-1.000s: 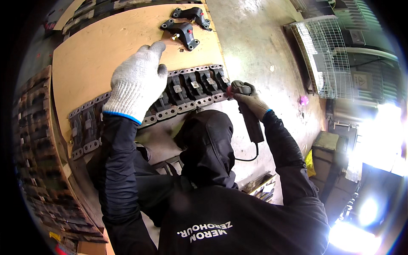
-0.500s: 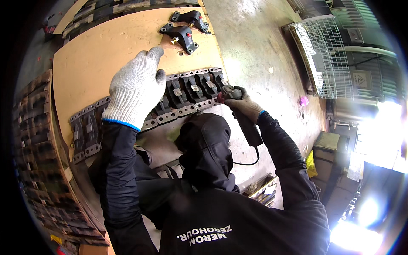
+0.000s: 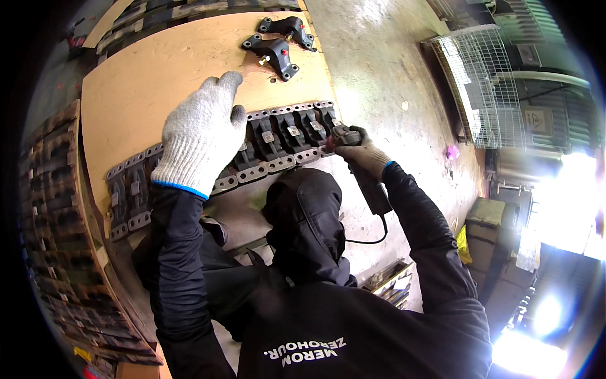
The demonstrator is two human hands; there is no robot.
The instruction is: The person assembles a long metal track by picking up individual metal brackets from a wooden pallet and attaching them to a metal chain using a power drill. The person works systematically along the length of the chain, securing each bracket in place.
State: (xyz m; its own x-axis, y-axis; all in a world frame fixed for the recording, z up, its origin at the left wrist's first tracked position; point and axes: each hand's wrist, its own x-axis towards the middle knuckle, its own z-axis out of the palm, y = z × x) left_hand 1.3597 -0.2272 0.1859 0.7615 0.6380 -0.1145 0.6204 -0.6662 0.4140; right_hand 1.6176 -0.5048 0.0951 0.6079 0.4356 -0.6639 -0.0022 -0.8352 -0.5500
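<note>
My left hand (image 3: pixel 201 129), in a white knit glove with a blue cuff, is raised over the row of dark metal brackets (image 3: pixel 270 139). Its fingers are stretched out together and the thumb stands apart, with nothing seen in the grip. The glove hides part of the row. At the row's right end, my gloved right hand (image 3: pixel 366 156) is closed around an angle grinder (image 3: pixel 371 192). The grinder's head and reddish disc are at the last bracket; whether the disc touches it, I cannot tell. A black cord trails from the grinder's lower end.
Two black brackets with red and brass-coloured fittings (image 3: pixel 278 55) lie at the far end of the tan board (image 3: pixel 145 82). Wooden pallets (image 3: pixel 57 234) stand along the left. A wire mesh cage (image 3: pixel 476 88) is at the right. A tray (image 3: pixel 388 281) lies beside my right arm.
The board and brackets appear slightly farther right in view. My left hand stays stretched out in nearly the same place, and my right hand keeps its hold on the grinder.
</note>
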